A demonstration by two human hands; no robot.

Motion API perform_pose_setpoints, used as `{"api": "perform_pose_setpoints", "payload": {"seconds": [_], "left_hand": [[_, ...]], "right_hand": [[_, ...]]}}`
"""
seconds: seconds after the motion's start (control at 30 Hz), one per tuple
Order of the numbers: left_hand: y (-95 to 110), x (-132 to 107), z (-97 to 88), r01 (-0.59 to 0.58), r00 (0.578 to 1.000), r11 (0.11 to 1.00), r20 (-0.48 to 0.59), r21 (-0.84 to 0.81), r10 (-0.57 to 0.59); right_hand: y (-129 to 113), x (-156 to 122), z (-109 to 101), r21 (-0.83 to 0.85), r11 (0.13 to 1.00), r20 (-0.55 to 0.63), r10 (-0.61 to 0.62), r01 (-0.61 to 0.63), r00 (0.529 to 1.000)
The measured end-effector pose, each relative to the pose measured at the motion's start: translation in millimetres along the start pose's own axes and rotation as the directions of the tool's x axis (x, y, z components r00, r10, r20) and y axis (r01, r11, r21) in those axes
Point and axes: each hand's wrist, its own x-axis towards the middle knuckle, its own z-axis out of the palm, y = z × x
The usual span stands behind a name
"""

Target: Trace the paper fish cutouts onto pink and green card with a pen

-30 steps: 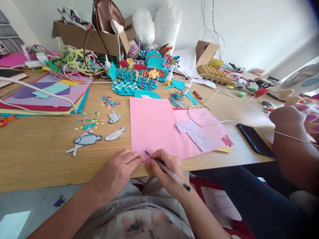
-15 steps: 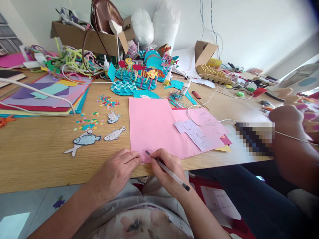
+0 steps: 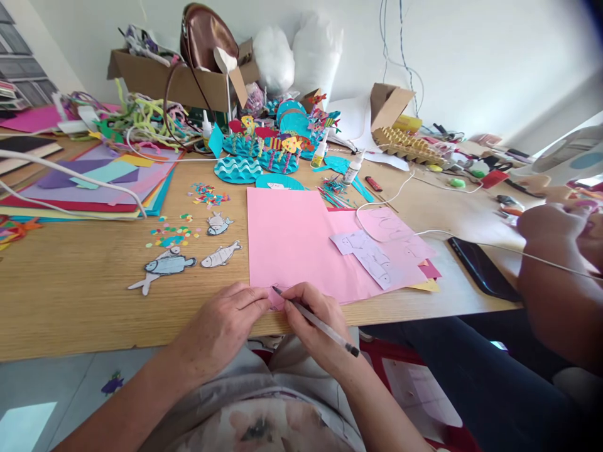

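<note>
Paper fish and confetti lie left of our pink sheet; a white cable loops across the papers at its right. Our left hand lies palm down, fingers straight, gripping nothing, at the sheet's near-left corner, where our curled right hand pinches a slanted pen.

Well lit, brightest at far R; pale glare on table nr. phone; bright patch on floor, lower L; dark blur, top R corner; wide-lens stretch at edges; ctr. fairly sharp.
</note>
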Motion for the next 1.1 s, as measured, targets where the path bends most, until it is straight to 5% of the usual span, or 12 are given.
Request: {"api": "perform_pose_setpoints", "payload": {"seconds": [1.1], "left_hand": [[-1.1, -4.1, 2.8, 0.020, 1.000, 0.999, 0.015, -0.046, -0.019]], "right_hand": [[-1.0, 0.5, 1.5, -0.014, 1.000, -0.046, -0.020, 0.019, 0.999]]}}
